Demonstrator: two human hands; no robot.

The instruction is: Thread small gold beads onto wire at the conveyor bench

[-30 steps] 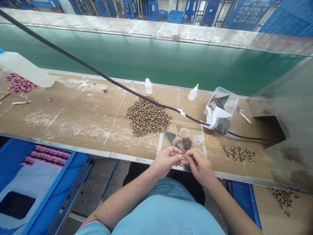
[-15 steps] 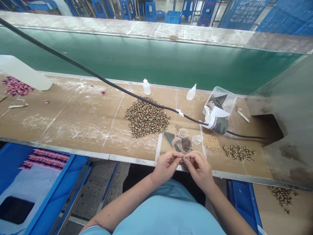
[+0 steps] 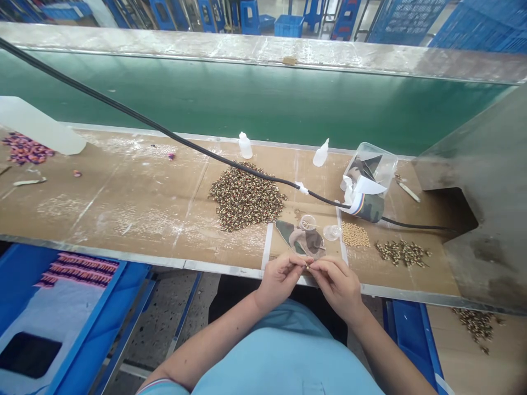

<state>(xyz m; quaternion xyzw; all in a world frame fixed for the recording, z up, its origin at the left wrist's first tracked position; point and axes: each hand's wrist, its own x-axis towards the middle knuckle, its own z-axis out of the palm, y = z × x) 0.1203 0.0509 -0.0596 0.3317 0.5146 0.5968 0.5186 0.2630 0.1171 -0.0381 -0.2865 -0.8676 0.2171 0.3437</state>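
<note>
My left hand (image 3: 281,277) and my right hand (image 3: 335,281) meet at the fingertips over the table's front edge. Both are closed in a pinch around a tiny pale piece (image 3: 307,266), too small to name. Just beyond the fingers lies a camouflage cloth (image 3: 315,243) with a small clear cup (image 3: 307,222) on it. A second clear cup (image 3: 331,233) stands to its right, next to a patch of tan beads (image 3: 355,235). Farther right is a small heap of dark and gold pieces (image 3: 401,253); a much larger heap (image 3: 246,197) lies to the left.
A black cable (image 3: 164,130) runs across the table. Two white squeeze bottles (image 3: 245,146) stand at the back. A clear plastic box (image 3: 385,162) holds cloth scraps. A metal housing (image 3: 489,219) bounds the right side. Blue trays (image 3: 117,296) sit below the front edge.
Both hands stay together at nearly the same spot, with only a slight shift of the right fingers. The whole view has moved a little.
</note>
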